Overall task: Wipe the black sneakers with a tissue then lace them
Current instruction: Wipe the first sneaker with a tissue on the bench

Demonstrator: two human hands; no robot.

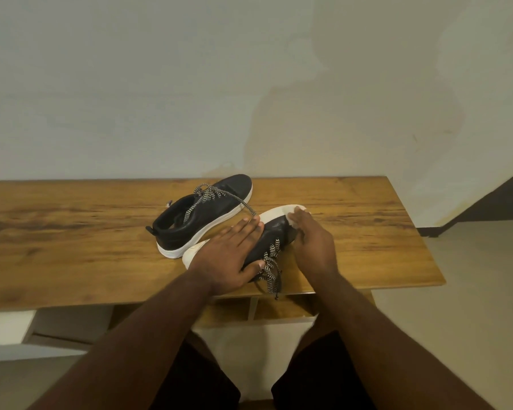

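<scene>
- Two black sneakers lie on the wooden counter (71,232), touching near the middle: the far sneaker (203,216) stands upright on its white sole, and the near sneaker (271,236) is tipped on its side so its pale sole faces away.
- Much of the near sneaker is hidden under two hands; only part of its black upper, its sole edge and its zigzag laces (270,266) show.
- One tissue (292,221) is mostly covered, with only a pale scrap visible at the toe.
- One left hand (230,258) lies flat with straight fingers, pressing the near sneaker's side.
- One right hand (313,245) curls its fingers around the tissue against the toe.
- Both lace ends of the far sneaker trail loose; its lace (208,196) reaches the near sneaker.
</scene>
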